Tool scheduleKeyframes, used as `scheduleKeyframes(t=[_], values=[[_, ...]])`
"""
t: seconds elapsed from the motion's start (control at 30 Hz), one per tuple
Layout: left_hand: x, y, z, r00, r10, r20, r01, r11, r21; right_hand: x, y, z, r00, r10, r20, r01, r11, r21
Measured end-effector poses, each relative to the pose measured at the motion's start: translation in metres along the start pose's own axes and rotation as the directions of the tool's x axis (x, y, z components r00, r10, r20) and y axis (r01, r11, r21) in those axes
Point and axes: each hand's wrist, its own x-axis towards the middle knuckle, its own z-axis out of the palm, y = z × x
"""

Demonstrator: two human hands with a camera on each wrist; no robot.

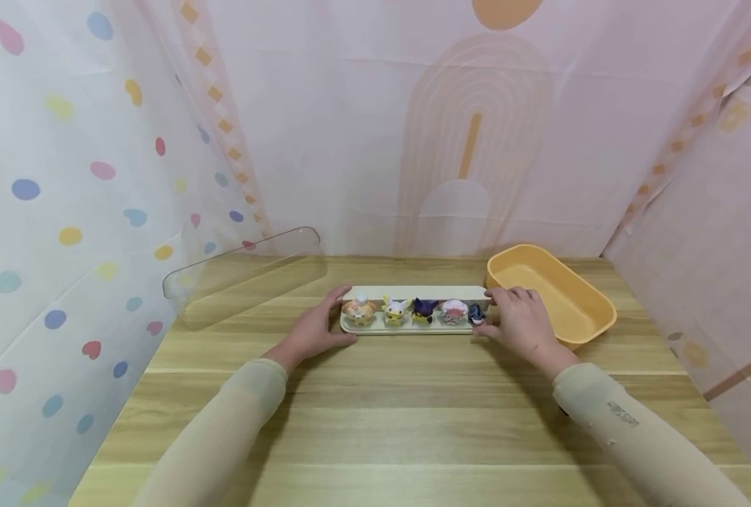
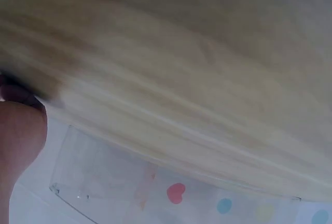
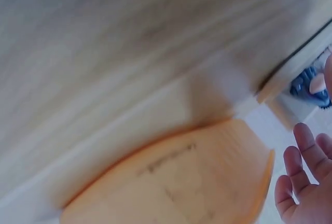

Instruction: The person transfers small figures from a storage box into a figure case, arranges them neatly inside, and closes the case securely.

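Note:
A long cream-coloured display base (image 1: 413, 291) with a raised back step lies across the table in the head view. Several small figurines stand along its front in a row, from an orange one (image 1: 359, 311) at the left to a dark blue one (image 1: 475, 315) at the right. My left hand (image 1: 315, 327) grips the base's left end, thumb at the front corner and fingers at the back. At the other end my right hand (image 1: 520, 320) holds it likewise, thumb in front. In the right wrist view its outer fingers (image 3: 298, 175) are spread off the base.
Behind my left hand stands a long clear plastic cover (image 1: 249, 282), tilted towards the spotted cloth. A yellow-orange tub (image 1: 583, 303) sits just beyond my right hand. Patterned cloth (image 1: 325, 141) hangs along the back and both sides of the wooden table (image 1: 401, 422).

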Motion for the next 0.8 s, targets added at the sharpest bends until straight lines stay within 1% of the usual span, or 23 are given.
scheduleKeyframes(t=[0.1,0.17,0.2,0.23,0.27,0.3,0.33,0.37,0.4,0.43,0.47,0.53,0.6,0.63,0.7,0.73,0.8], values=[[-0.006,-0.001,-0.006,1.000,0.020,0.009,-0.020,1.000,-0.014,-0.002,0.004,-0.007,1.000,-0.006,0.011,0.006,1.000,-0.008],[-0.014,-0.002,-0.015,0.999,0.037,0.010,-0.038,0.999,0.010,-0.003,0.007,-0.013,1.000,-0.013,0.013,0.013,1.000,-0.012],[-0.020,-0.002,-0.021,0.999,0.049,0.003,-0.049,0.998,0.040,-0.005,0.009,-0.017,1.000,-0.014,0.016,0.015,1.000,-0.012],[-0.025,-0.002,-0.029,0.997,0.075,-0.016,-0.073,0.993,0.095,-0.006,0.010,-0.020,1.000,-0.014,0.020,0.014,1.000,-0.009],[-0.030,-0.003,-0.038,0.991,0.123,-0.045,-0.114,0.979,0.166,-0.007,0.012,-0.024,1.000,-0.013,0.024,0.013,1.000,-0.010],[-0.035,-0.004,-0.048,0.982,0.172,-0.079,-0.147,0.957,0.249,-0.009,0.014,-0.028,0.999,-0.008,0.032,0.008,1.000,-0.007],[-0.040,-0.007,-0.061,0.967,0.226,-0.114,-0.175,0.923,0.343,-0.010,0.016,-0.031,0.999,-0.003,0.041,0.003,1.000,-0.003],[-0.044,-0.010,-0.074,0.947,0.279,-0.160,-0.185,0.878,0.442,-0.012,0.018,-0.035,0.999,0.005,0.050,-0.005,1.000,0.001],[-0.047,-0.014,-0.089,0.923,0.325,-0.207,-0.178,0.837,0.518,-0.013,0.020,-0.037,0.998,0.012,0.057,-0.013,1.000,0.007],[-0.050,-0.018,-0.104,0.903,0.345,-0.255,-0.144,0.803,0.578,-0.015,0.022,-0.040,0.998,0.018,0.061,-0.018,1.000,0.011],[-0.052,-0.023,-0.120,0.893,0.340,-0.294,-0.097,0.785,0.612,-0.015,0.024,-0.042,0.998,0.021,0.063,-0.022,1.000,0.012],[-0.058,-0.032,-0.148,0.901,0.247,-0.356,0.021,0.796,0.605,-0.017,0.028,-0.046,0.998,0.020,0.059,-0.021,1.000,0.018],[-0.064,-0.043,-0.170,0.917,0.122,-0.381,0.124,0.818,0.561,-0.017,0.031,-0.049,0.999,0.017,0.051,-0.018,1.000,0.023],[-0.067,-0.049,-0.178,0.925,0.057,-0.375,0.172,0.820,0.547,-0.017,0.032,-0.049,0.999,0.015,0.051,-0.016,1.000,0.025],[-0.072,-0.060,-0.190,0.937,-0.034,-0.348,0.219,0.832,0.510,-0.017,0.035,-0.050,0.998,0.016,0.055,-0.018,0.999,0.034],[-0.073,-0.065,-0.193,0.943,-0.065,-0.327,0.232,0.833,0.503,-0.017,0.036,-0.050,0.998,0.021,0.061,-0.024,0.999,0.039],[-0.073,-0.073,-0.198,0.949,-0.116,-0.292,0.252,0.835,0.488,-0.017,0.038,-0.050,0.997,0.032,0.072,-0.036,0.998,0.049]])
